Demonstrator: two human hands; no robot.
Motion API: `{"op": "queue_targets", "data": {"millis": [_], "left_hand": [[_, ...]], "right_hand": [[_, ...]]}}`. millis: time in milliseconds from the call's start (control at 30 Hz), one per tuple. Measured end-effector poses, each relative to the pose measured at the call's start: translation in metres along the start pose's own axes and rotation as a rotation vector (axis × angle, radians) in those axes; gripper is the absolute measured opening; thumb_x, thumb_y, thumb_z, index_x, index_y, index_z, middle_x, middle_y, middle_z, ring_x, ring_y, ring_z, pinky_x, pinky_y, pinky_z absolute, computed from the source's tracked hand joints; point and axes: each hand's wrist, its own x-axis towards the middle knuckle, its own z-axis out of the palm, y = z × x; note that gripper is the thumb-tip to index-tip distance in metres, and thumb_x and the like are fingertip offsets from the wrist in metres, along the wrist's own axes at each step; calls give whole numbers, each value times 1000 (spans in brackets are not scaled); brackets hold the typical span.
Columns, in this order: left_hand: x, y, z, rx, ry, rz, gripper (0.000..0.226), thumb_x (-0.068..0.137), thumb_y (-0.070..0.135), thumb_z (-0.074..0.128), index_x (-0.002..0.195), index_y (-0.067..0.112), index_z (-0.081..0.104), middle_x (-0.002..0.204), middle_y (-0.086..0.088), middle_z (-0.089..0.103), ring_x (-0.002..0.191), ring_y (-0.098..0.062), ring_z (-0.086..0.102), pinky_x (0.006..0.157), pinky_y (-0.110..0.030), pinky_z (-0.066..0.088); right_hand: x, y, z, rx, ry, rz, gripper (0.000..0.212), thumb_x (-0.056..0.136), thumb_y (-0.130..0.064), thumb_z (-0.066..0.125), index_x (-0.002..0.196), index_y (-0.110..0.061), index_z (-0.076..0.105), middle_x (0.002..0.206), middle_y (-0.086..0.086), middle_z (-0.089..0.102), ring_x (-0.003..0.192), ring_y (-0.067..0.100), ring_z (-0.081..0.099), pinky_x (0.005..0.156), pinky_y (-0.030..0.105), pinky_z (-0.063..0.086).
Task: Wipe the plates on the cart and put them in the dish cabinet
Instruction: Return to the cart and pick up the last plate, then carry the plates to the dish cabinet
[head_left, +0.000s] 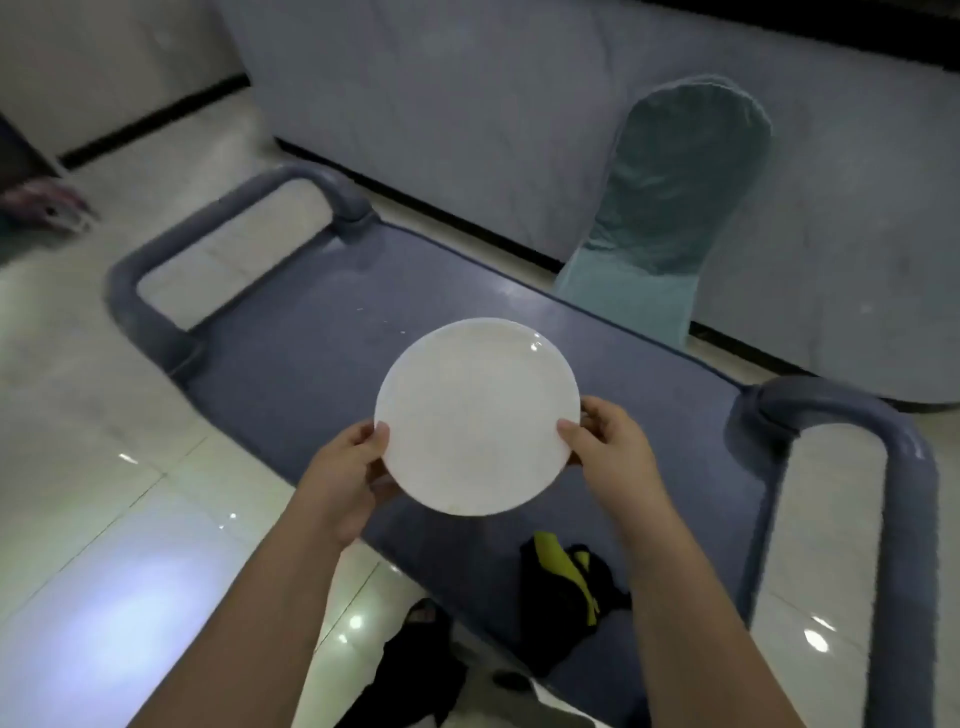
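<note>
Both my bare forearms reach forward and converge on the plate (475, 415). My left grip (358, 467) clasps its left rim, thumb lying on top and fingers curled underneath. My right grip (608, 447) takes the right rim the same way, thumb above, fingers below. The plate is white and face up, held between my hands over the middle of the blue cart (311, 322). A black-and-yellow cloth (566, 577) lies at the cart's near edge, beside my right forearm.

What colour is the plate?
White, plain; the head view shows the plate clearly.
</note>
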Motion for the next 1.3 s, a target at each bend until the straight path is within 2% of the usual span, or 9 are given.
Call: {"op": "queue_targets", "data": {"millis": [233, 333, 467, 633, 767, 900, 1000, 1167, 1300], "left_hand": [[-75, 5, -184, -242, 335, 121, 27, 101, 22, 50, 120, 7, 63, 116, -11, 69, 96, -25, 64, 75, -42, 56], [-108, 6, -273, -316, 444, 187, 26, 100, 23, 52, 119, 10, 65, 112, -8, 71, 87, -20, 66, 74, -40, 56], [-143, 12, -400, -382, 601, 292, 21, 101, 22, 51, 105, 10, 67, 72, 8, 69, 60, -7, 63, 75, -39, 53], [-181, 16, -563, -485, 802, 331, 20, 98, 21, 54, 105, 9, 68, 93, -1, 74, 81, -16, 67, 62, -30, 56], [-198, 21, -670, -608, 916, 341, 25, 99, 12, 50, 112, -7, 59, 62, 4, 63, 46, -11, 52, 43, -21, 45], [-202, 31, -769, -750, 1039, 347, 12, 99, 14, 53, 98, 14, 65, 74, 8, 75, 64, -7, 70, 55, -29, 56], [-199, 45, -841, -810, 1101, 361, 11, 98, 15, 54, 97, 15, 65, 76, 8, 75, 67, -7, 70, 56, -31, 57], [-185, 86, -980, -845, 1194, 429, 18, 97, 22, 57, 112, 16, 64, 102, 1, 70, 85, -12, 67, 54, -28, 54], [-177, 135, -1085, -817, 1211, 508, 34, 100, 30, 51, 130, 15, 58, 123, -5, 66, 94, -16, 65, 59, -30, 53]], "right_hand": [[-37, -26, 188, -66, -399, -60, 17, 95, -8, 58, 110, -15, 63, 97, 12, 68, 85, 25, 65, 57, 17, 53], [-66, -32, 286, -133, -526, -112, 16, 95, -12, 59, 110, -15, 64, 96, 13, 68, 83, 25, 66, 73, 31, 60], [-115, -43, 433, -156, -694, -194, 14, 96, -10, 57, 106, -12, 66, 94, 20, 68, 77, 16, 63, 62, 20, 56], [-191, -53, 611, -195, -861, -277, 14, 94, -13, 57, 97, -19, 69, 83, 23, 55, 76, 19, 59, 76, 37, 58], [-239, -58, 731, -244, -954, -298, 9, 92, -15, 59, 94, -16, 68, 82, 20, 54, 76, 21, 55, 74, 42, 55], [-273, -57, 843, -287, -1011, -281, 12, 89, -22, 62, 95, -15, 70, 96, 15, 70, 89, 32, 67, 84, 51, 56], [-293, -62, 930, -325, -1060, -320, 12, 91, -20, 60, 95, -12, 69, 87, 7, 72, 86, 27, 68, 79, 39, 59], [-316, -93, 1091, -278, -1144, -455, 29, 89, -18, 61, 75, 6, 53, 66, 6, 44, 61, 15, 41, 59, 28, 35], [-337, -126, 1223, -214, -1246, -482, 31, 80, -31, 65, 80, 1, 63, 67, 8, 53, 64, 16, 50, 66, 41, 53]]}}
